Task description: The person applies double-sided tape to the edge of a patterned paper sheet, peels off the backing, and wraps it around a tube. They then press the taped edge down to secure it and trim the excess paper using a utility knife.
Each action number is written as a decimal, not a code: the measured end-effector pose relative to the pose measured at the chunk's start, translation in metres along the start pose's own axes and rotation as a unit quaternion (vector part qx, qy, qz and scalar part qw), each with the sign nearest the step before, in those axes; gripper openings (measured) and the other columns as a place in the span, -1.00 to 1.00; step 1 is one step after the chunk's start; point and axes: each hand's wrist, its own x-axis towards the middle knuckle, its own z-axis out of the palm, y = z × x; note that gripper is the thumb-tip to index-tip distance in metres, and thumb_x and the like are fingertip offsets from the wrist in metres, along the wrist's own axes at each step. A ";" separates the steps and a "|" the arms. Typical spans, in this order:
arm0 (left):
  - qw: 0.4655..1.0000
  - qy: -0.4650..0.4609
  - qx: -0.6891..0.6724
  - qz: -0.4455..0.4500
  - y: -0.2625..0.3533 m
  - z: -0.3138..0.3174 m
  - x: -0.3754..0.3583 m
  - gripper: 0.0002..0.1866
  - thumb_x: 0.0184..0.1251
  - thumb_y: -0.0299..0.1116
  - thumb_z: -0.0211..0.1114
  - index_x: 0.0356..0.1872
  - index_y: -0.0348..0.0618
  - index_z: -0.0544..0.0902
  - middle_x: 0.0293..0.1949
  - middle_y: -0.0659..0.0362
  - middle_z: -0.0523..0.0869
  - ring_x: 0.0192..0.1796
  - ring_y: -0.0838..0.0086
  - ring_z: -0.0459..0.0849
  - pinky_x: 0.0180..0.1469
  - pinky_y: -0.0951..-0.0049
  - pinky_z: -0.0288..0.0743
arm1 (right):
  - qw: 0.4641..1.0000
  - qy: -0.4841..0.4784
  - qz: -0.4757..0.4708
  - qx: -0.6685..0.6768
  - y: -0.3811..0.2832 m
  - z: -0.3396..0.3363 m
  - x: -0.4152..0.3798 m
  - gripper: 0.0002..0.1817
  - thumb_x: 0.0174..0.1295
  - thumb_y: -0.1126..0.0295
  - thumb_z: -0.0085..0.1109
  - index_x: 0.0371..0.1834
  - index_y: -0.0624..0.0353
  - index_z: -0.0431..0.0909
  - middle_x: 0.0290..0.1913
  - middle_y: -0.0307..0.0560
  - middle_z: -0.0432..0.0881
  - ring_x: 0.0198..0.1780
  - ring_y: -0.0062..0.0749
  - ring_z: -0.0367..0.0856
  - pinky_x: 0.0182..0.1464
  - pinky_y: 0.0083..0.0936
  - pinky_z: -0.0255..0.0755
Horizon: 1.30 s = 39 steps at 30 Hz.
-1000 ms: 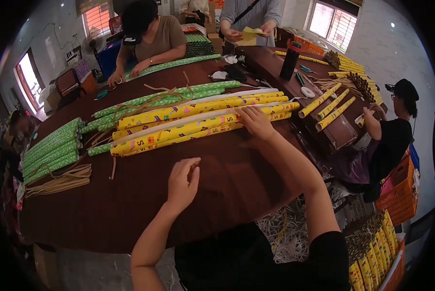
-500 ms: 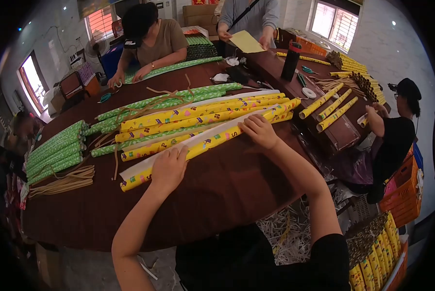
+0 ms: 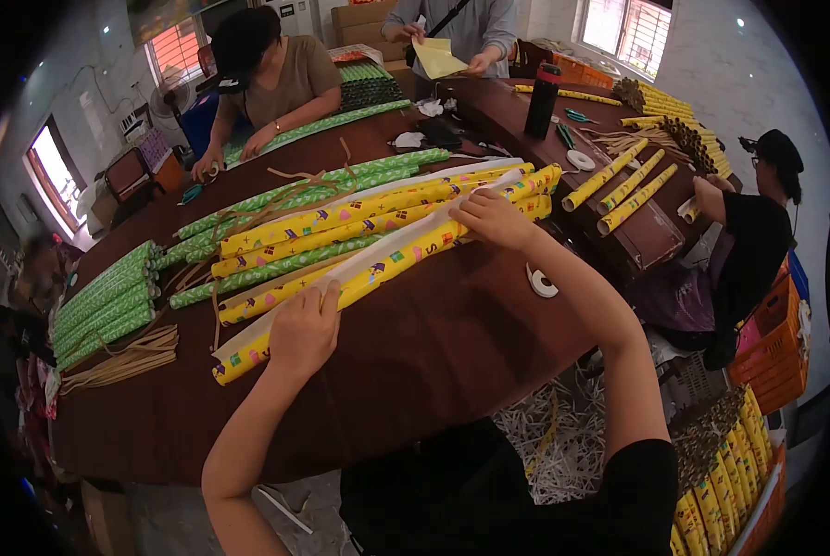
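Observation:
A yellow printed roll of wrapping paper (image 3: 387, 271) lies slanted across the front of the table, its white inner side showing along a loose edge. My left hand (image 3: 306, 335) is closed around it near its lower left end. Toward the far right end, my right hand (image 3: 494, 219) grips the same roll, fingers bent over the top. Just behind lie other yellow rolls (image 3: 341, 221) and green patterned rolls (image 3: 276, 274), with brown paper strips (image 3: 290, 190) among them. A white tape roll (image 3: 543, 281) rests on the table beside my right forearm.
Stacked green rolls (image 3: 109, 301) and a bundle of brown strips (image 3: 123, 360) lie at left. A second table holds a dark bottle (image 3: 542, 104), scissors (image 3: 577, 116) and yellow rolls (image 3: 637, 199). Three other people work around. Shredded paper (image 3: 563, 435) lies below the table's right edge.
Both hands and the held roll appear slightly lower and farther left as the view shifts. The tape roll by my right forearm has come into sight. Across the table, a person's yellow sheet has tilted.

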 end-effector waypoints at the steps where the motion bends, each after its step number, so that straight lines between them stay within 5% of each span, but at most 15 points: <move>1: 1.000 -0.003 -0.003 0.003 0.001 0.001 -0.002 -0.58 0.18 -0.34 0.31 0.08 -0.20 0.57 -0.34 0.11 0.55 -0.29 0.30 0.63 -0.25 0.35 0.55 | 1.000 0.003 0.001 -0.016 -0.002 0.001 -0.001 -0.50 -0.01 0.25 0.36 0.02 0.02 0.42 -0.21 -0.23 0.49 -0.10 -0.29 0.54 0.07 -0.34 0.38; 7: 1.000 -0.014 -0.016 -0.009 -0.002 0.006 0.000 -0.56 0.16 -0.34 0.34 0.10 -0.19 0.55 -0.33 0.12 0.55 -0.25 0.29 0.63 -0.20 0.32 0.55 | 0.997 0.044 0.027 -0.062 -0.012 0.012 -0.005 -0.51 -0.02 0.29 0.35 0.03 0.00 0.43 -0.21 -0.26 0.48 -0.11 -0.34 0.51 0.08 -0.36 0.39; 13: 1.000 -0.017 -0.021 -0.010 -0.012 0.006 0.009 -0.53 0.15 -0.33 0.35 0.12 -0.18 0.53 -0.32 0.11 0.57 -0.26 0.26 0.64 -0.21 0.29 0.54 | 0.981 0.103 0.092 -0.137 -0.027 0.013 -0.005 -0.44 -0.02 0.23 0.36 0.11 0.00 0.45 0.01 -0.23 0.54 0.10 -0.28 0.49 0.20 -0.25 0.31; 16: 0.999 -0.025 -0.032 -0.029 -0.018 0.008 0.010 -0.52 0.15 -0.33 0.36 0.12 -0.17 0.52 -0.30 0.10 0.58 -0.28 0.23 0.65 -0.24 0.26 0.54 | 0.941 0.218 0.208 -0.154 -0.035 0.033 -0.025 -0.56 0.04 0.19 0.37 0.00 0.04 0.53 -0.02 -0.16 0.54 0.08 -0.24 0.49 0.18 -0.26 0.29; 19: 0.999 -0.027 -0.032 -0.028 -0.021 0.011 0.011 -0.52 0.16 -0.32 0.36 0.12 -0.17 0.52 -0.30 0.08 0.58 -0.29 0.21 0.65 -0.26 0.26 0.54 | 0.929 0.103 0.347 -0.070 -0.023 0.048 -0.064 -0.67 0.08 0.23 0.34 -0.13 0.08 0.56 -0.12 -0.11 0.54 -0.03 -0.19 0.50 0.09 -0.27 0.34; 21: 0.998 -0.040 -0.044 -0.037 -0.023 0.013 0.011 -0.51 0.16 -0.31 0.36 0.14 -0.17 0.51 -0.31 0.08 0.58 -0.29 0.20 0.65 -0.26 0.27 0.54 | 0.907 0.168 0.380 -0.076 -0.005 0.055 -0.080 -0.76 0.16 0.27 0.28 -0.20 0.15 0.56 -0.21 -0.05 0.53 -0.10 -0.11 0.50 0.00 -0.24 0.38; 23: 0.998 -0.029 -0.042 -0.025 -0.028 0.015 0.013 -0.51 0.16 -0.32 0.35 0.14 -0.17 0.51 -0.31 0.08 0.58 -0.30 0.20 0.64 -0.26 0.27 0.54 | 0.782 0.238 0.575 -0.043 0.012 0.058 -0.092 -0.77 0.23 0.30 0.21 -0.18 0.23 0.60 -0.17 -0.04 0.57 -0.04 -0.07 0.53 -0.01 -0.23 0.43; 27: 0.999 -0.024 -0.016 -0.016 -0.029 0.010 0.021 -0.52 0.15 -0.36 0.33 0.15 -0.18 0.52 -0.33 0.09 0.56 -0.32 0.22 0.62 -0.26 0.28 0.53 | 0.730 0.205 0.652 0.011 0.031 0.056 -0.101 -0.73 0.29 0.26 0.16 -0.15 0.22 0.70 -0.01 -0.05 0.63 -0.01 -0.07 0.62 0.02 -0.29 0.49; 37: 0.994 0.046 0.094 0.029 -0.026 0.006 0.025 -0.58 0.18 -0.43 0.24 0.12 -0.16 0.58 -0.30 0.13 0.56 -0.25 0.29 0.58 -0.22 0.34 0.53 | 0.694 0.109 0.709 -0.064 0.034 0.067 -0.083 -0.70 0.31 0.22 0.07 -0.11 0.22 0.62 0.05 -0.02 0.60 -0.02 -0.04 0.63 -0.02 -0.18 0.53; 39: 0.985 0.071 0.144 0.057 -0.022 0.006 0.022 -0.60 0.19 -0.46 0.19 0.11 -0.13 0.61 -0.27 0.13 0.58 -0.28 0.30 0.57 -0.22 0.36 0.53 | 0.713 0.113 0.683 -0.115 0.032 0.066 -0.087 -0.69 0.28 0.19 0.14 -0.17 0.24 0.59 -0.07 0.02 0.60 -0.10 -0.05 0.65 -0.11 -0.17 0.55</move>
